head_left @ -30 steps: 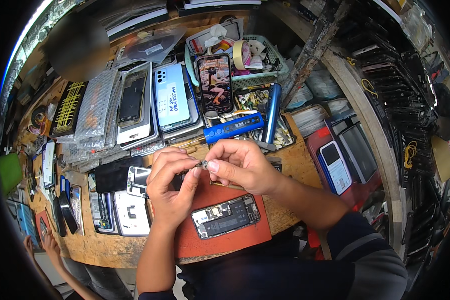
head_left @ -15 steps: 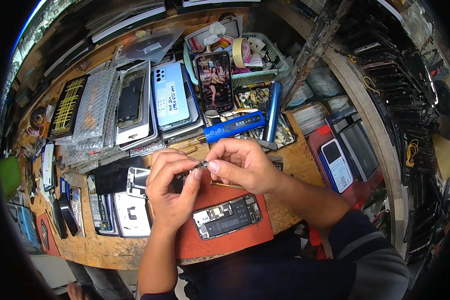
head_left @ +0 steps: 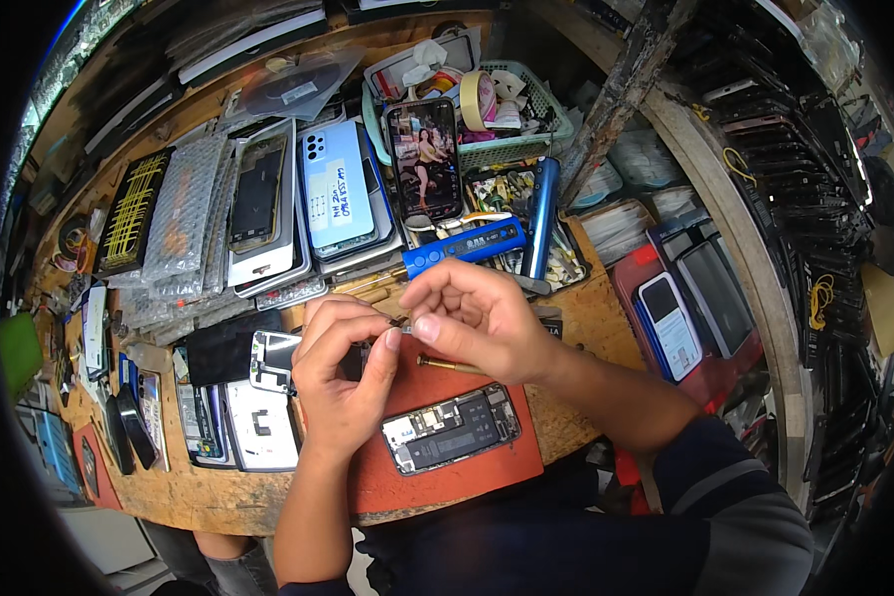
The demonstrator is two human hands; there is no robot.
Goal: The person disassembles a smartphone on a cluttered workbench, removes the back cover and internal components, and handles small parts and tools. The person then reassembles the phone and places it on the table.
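My left hand (head_left: 343, 370) pinches a small part (head_left: 401, 324); my right hand (head_left: 419, 306) gapes beside it. The opened phone (head_left: 452, 429) lies on the red mat (head_left: 372, 484), bare margins around it, near the bench's (head_left: 209, 500) front edge.

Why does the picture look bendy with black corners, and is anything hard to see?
Head view: the fisheye lens bends straight edges near the rim, so the wooden beam may look curvier than it is; head view, corners: black, outside the round picture; head view: the tiny part in the left hand is too small to make out.
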